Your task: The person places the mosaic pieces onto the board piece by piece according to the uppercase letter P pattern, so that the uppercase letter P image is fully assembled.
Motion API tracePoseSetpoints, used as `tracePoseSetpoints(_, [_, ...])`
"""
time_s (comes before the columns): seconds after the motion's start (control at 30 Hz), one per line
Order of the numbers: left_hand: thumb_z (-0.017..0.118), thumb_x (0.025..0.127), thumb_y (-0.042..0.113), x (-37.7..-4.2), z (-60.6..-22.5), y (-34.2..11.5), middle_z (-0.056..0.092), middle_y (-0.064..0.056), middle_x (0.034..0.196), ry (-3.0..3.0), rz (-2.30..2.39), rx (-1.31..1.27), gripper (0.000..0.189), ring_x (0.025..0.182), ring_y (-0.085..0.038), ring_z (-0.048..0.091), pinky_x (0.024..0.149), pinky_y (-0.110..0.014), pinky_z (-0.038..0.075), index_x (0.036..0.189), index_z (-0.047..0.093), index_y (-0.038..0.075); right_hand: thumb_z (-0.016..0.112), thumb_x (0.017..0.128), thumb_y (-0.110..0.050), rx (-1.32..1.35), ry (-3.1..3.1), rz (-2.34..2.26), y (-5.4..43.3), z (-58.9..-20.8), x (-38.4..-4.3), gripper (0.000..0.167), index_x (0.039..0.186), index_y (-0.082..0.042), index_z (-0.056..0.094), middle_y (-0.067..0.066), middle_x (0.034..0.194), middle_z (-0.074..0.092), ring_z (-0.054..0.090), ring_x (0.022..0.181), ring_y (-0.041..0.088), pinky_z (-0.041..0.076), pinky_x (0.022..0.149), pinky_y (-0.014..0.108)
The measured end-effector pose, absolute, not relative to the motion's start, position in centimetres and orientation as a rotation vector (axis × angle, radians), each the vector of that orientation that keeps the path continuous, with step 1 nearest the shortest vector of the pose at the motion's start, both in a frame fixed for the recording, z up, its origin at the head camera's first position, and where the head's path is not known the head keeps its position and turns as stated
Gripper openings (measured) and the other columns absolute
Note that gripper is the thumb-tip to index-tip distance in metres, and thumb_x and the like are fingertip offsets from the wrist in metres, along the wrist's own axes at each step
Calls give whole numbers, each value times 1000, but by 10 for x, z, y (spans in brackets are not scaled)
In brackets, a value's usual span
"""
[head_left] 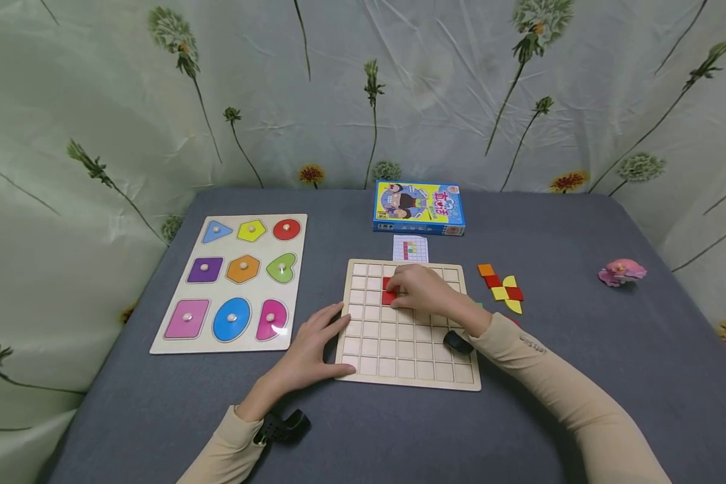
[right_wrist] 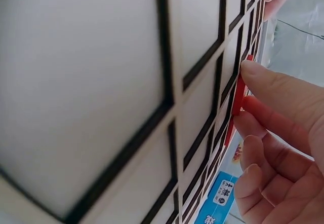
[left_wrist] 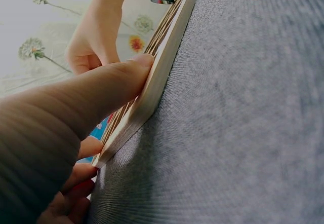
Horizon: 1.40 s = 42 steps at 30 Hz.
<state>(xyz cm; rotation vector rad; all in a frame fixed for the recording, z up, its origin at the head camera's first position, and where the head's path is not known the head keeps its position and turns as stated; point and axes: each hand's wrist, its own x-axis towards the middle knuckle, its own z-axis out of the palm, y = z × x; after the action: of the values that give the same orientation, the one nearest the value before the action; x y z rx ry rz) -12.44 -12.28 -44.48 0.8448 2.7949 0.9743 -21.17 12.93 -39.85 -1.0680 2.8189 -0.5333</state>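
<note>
A pale wooden grid board (head_left: 387, 346) lies in front of the person, seen close up in the right wrist view. Over its upper middle, my right hand (head_left: 426, 289) pinches a red square tile (right_wrist: 240, 93) between thumb and fingertips, at the surface of the grid. Two red squares (head_left: 389, 298) show beside the fingers in the head view. At the board's near left corner is my left hand (head_left: 308, 349), fingers spread. Its thumb (left_wrist: 126, 74) presses on the near edge while the fingertips touch the left side.
Behind the board lie a small pattern card (head_left: 410, 248) and a blue and yellow box (head_left: 419, 207). Several loose coloured tiles (head_left: 508, 294) are to the right, some partly hidden by the right forearm. A shape puzzle board (head_left: 230, 250) lies left; a pink figure (head_left: 622, 271) sits far right.
</note>
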Motion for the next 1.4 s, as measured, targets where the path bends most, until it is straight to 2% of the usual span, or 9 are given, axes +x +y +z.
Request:
tracePoseSetpoints(0.73, [80, 69, 40, -124, -446, -123, 33, -13, 152, 2817, 977, 878, 84, 138, -34, 30, 103, -61, 29, 138, 46, 6, 74, 79, -16, -999, 2817, -587, 134, -395, -210, 18, 94, -6, 74, 4, 85, 67, 51, 71, 11, 44, 67, 22])
tracePoseSetpoints(1.4, [80, 69, 39, -124, -444, -124, 33, -14, 151, 2805, 991, 863, 84, 138, -35, 30, 104, -61, 28, 138, 46, 5, 73, 79, -14, -877, 2861, -638, 159, -392, -201, 20, 98, -6, 73, 6, 91, 68, 55, 76, 14, 48, 70, 27])
